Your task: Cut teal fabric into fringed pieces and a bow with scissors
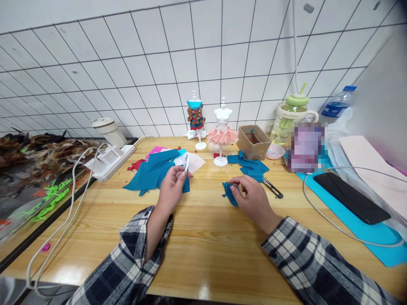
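Observation:
My left hand (173, 184) pinches a thin white stick-like piece (187, 162) above a pile of teal paper (151, 171). To the right, my right hand (251, 197) has its thumb and fingers closed on a small pleated teal piece (229, 194), low over the table. Behind the hands stands a white mini mannequin (223, 116) wearing a pleated pink skirt (222, 136). A second mannequin (195, 116) beside it wears a teal, brown and red outfit. More folded teal strips (252, 165) lie near a black-handled cutter (272, 188).
A cardboard box (254, 144), pink bowl (275, 151) and green-lidded jug (294, 114) stand at the back right. A black phone (351, 198) lies on blue sheets (375, 241). At left are a power strip (110, 163), looping white cables and feathers (38, 156).

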Demonstrator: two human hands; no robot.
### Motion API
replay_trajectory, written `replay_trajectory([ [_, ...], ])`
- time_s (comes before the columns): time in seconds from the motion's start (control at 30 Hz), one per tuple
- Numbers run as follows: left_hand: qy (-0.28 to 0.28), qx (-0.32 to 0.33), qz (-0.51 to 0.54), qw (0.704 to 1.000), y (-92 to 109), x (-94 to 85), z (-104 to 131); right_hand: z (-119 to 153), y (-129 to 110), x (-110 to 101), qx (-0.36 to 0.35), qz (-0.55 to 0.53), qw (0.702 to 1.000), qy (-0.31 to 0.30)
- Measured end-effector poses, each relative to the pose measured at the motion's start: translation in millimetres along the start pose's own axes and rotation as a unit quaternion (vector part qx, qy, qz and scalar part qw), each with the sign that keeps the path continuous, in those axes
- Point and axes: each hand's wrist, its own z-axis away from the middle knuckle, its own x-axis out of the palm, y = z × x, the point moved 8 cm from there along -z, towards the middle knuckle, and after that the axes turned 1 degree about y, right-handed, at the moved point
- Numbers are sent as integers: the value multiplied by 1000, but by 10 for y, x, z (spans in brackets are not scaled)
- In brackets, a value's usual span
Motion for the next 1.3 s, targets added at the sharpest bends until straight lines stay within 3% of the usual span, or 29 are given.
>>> replay_trajectory([
  [0.17,-186,-79,119,972,34,571,402,54,-121,13,-21,-47,999,6],
  [0.3,-238,-81,141,958,141,765,636,116,-166,130,1,-108,994,-28],
  [0.43,-238,-74,134,959,199,740,624,125,-180,138,-2,-187,982,-22],
  [0.57,-222,-56,118,966,229,671,553,109,-183,31,-18,-147,989,28],
  [0.77,-214,16,-9,977,250,661,544,125,-325,51,-74,-102,992,-4],
  [0.93,-233,85,-87,965,279,688,585,122,-400,50,-111,-88,990,-6],
  [1.3,-271,104,-115,950,338,730,607,142,-460,108,-172,-39,984,-33],
])
